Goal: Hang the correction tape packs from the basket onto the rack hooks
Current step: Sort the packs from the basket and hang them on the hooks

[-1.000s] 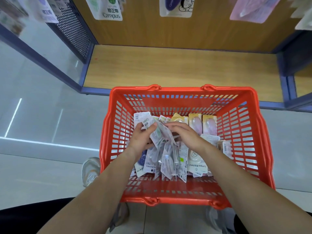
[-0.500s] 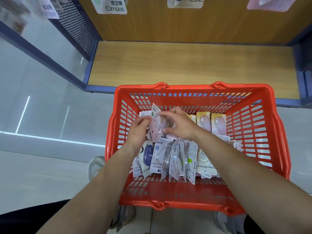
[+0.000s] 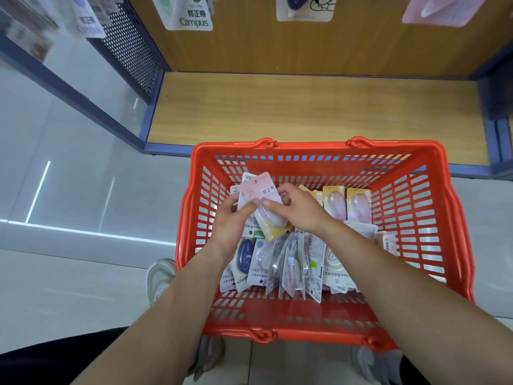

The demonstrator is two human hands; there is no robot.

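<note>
Correction tape packs (image 3: 291,262): a loose assortment, standing and leaning on edge in a red basket (image 3: 305,147) that sits on the floor against a wooden shelf (image 3: 305,107).

- Pink-and-yellow pack (image 3: 263,201): lifted above the heap at the basket's far left, tilted. The card reads "修正带"; the smaller print is too fine to read. The left hand (image 3: 233,226) pinches it, thumb across the front over the clear blister. The right hand (image 3: 299,209) grips its right edge with curled fingers.
- Two yellow-topped packs (image 3: 359,204): side by side near the far wall, each with a pale pink dispenser under plastic.
- Dark blue pack (image 3: 245,255): below the left wrist, wording unreadable.
- Cream pack (image 3: 337,266): under the right forearm, with "Campus" printed on it, upside down from this view.
- Hanging packs: a white one (image 3: 191,15) marked "修正带 Campus", a cartoon-printed one (image 3: 305,8) and a blurred pink one (image 3: 441,9), all on the wooden back panel above the shelf.
- Light shoe (image 3: 159,276): just left of the basket.
</note>
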